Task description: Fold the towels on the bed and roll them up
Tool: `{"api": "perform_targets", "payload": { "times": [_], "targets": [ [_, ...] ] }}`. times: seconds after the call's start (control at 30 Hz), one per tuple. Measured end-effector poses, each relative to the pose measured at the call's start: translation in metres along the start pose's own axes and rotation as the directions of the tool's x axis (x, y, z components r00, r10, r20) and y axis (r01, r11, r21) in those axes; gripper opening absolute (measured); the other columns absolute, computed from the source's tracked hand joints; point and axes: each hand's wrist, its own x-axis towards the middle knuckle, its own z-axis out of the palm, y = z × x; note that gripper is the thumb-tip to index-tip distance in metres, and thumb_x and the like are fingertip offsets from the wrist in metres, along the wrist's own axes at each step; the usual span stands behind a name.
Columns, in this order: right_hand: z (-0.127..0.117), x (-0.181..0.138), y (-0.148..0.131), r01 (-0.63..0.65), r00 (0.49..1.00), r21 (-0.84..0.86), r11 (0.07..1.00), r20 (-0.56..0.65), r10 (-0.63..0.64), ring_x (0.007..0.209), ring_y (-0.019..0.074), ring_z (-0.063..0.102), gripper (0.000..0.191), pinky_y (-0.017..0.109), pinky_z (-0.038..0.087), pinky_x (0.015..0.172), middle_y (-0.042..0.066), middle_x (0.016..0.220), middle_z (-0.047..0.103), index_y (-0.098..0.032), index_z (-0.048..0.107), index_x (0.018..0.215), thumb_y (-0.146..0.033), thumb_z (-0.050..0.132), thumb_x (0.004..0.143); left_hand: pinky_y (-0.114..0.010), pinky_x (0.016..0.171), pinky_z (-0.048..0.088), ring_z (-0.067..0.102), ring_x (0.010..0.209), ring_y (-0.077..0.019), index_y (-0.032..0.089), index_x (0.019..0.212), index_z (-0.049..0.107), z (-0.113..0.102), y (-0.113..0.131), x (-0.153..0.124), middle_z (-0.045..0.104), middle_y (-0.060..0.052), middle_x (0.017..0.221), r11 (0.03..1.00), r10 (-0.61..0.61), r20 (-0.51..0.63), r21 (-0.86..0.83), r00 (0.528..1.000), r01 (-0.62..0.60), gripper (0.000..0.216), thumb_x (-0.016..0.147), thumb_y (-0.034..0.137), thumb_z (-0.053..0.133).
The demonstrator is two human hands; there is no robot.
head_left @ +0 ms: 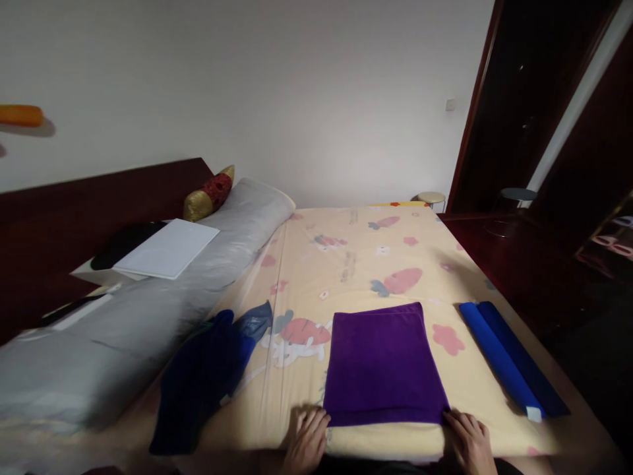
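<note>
A purple towel [383, 369] lies folded into a flat, near-square shape on the bed. At its near left corner is my left hand [307, 439], fingers curled and closed on the edge. My right hand [469, 437] grips the near right corner in the same way, its thumb side against the cloth. Right of the towel lie two blue rolled towels [502, 356] side by side, one with a white tag at its near end. On the left a dark blue cloth [202, 382] sits crumpled.
The bed carries a cream sheet [346, 264] with carrot prints. A grey covered bolster [133, 330] runs along the left, with a white board [171, 247] and a red-gold cushion [210, 193] by the headboard [99, 198]. Stools [431, 197] stand beyond the far right corner.
</note>
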Motion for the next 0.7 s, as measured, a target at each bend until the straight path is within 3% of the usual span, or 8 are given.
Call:
{"api": "perform_targets", "payload": {
  "times": [0.17, 0.33, 0.4, 0.47, 0.57, 0.7],
  "targets": [
    [-0.004, 0.003, 0.001, -0.010, 1.000, 0.028, 1.000, 0.009, 0.010, 0.104, 0.0252, 0.061, 0.036, 0.039, 0.046, 0.084, 0.003, 0.115, 0.069, -0.033, 0.065, 0.116, -0.039, 0.060, 0.081, -0.032, 0.093, 0.044, 0.065, 0.106, -0.0173, 0.029, 0.117, 0.062, -0.009, -0.002, 0.003, 0.072, 0.001, 0.114, 0.997, -0.052, 0.011, -0.050, 0.999, 0.052, 0.035, 0.086, 0.021, 0.049],
    [-0.015, 0.022, -0.006, -0.064, 0.998, 0.083, 0.995, 0.023, 0.062, 0.106, 0.0259, 0.060, 0.026, 0.042, 0.046, 0.086, 0.004, 0.113, 0.068, -0.034, 0.069, 0.106, -0.039, 0.056, 0.084, -0.034, 0.086, 0.047, 0.065, 0.097, -0.0192, 0.027, 0.095, 0.066, -0.018, 0.003, 0.024, 0.073, 0.000, 0.095, 0.950, -0.207, 0.057, -0.227, 0.977, 0.214, 0.030, 0.077, 0.012, 0.047],
    [-0.021, 0.031, -0.008, -0.118, 0.993, 0.128, 0.985, 0.032, 0.115, 0.106, 0.0281, 0.060, 0.024, 0.045, 0.047, 0.086, 0.004, 0.113, 0.069, -0.032, 0.070, 0.100, -0.042, 0.055, 0.084, -0.036, 0.082, 0.047, 0.064, 0.090, -0.0201, 0.026, 0.084, 0.066, -0.020, 0.002, 0.032, 0.071, -0.001, 0.086, 0.869, -0.317, 0.114, -0.363, 0.942, 0.337, 0.027, 0.071, 0.010, 0.049],
    [-0.026, 0.040, -0.009, -0.165, 0.986, 0.229, 0.959, 0.058, 0.156, 0.104, 0.0290, 0.061, 0.027, 0.046, 0.048, 0.086, 0.005, 0.109, 0.070, -0.030, 0.071, 0.094, -0.047, 0.053, 0.083, -0.036, 0.080, 0.048, 0.062, 0.084, -0.0204, 0.025, 0.077, 0.065, -0.019, -0.003, 0.039, 0.068, -0.001, 0.080, 0.722, -0.414, 0.198, -0.523, 0.888, 0.453, 0.022, 0.065, 0.012, 0.052],
    [-0.030, 0.052, -0.009, -0.245, 0.969, 0.428, 0.870, 0.090, 0.228, 0.096, 0.0275, 0.065, 0.037, 0.043, 0.051, 0.087, 0.007, 0.100, 0.073, -0.026, 0.071, 0.096, -0.056, 0.054, 0.081, -0.032, 0.073, 0.050, 0.061, 0.076, -0.0183, 0.023, 0.074, 0.063, -0.016, -0.014, 0.047, 0.066, -0.001, 0.074, 0.529, -0.462, 0.316, -0.652, 0.829, 0.543, 0.015, 0.064, 0.017, 0.054],
    [-0.031, 0.063, -0.011, -0.371, 0.925, 0.577, 0.728, 0.158, 0.346, 0.093, 0.0254, 0.068, 0.044, 0.034, 0.054, 0.083, 0.007, 0.100, 0.073, -0.023, 0.066, 0.100, -0.060, 0.057, 0.078, -0.029, 0.074, 0.050, 0.062, 0.077, -0.0164, 0.021, 0.078, 0.060, -0.016, -0.027, 0.054, 0.065, 0.000, 0.076, 0.455, -0.434, 0.380, -0.690, 0.817, 0.563, 0.015, 0.066, 0.021, 0.051]
  ]
}}
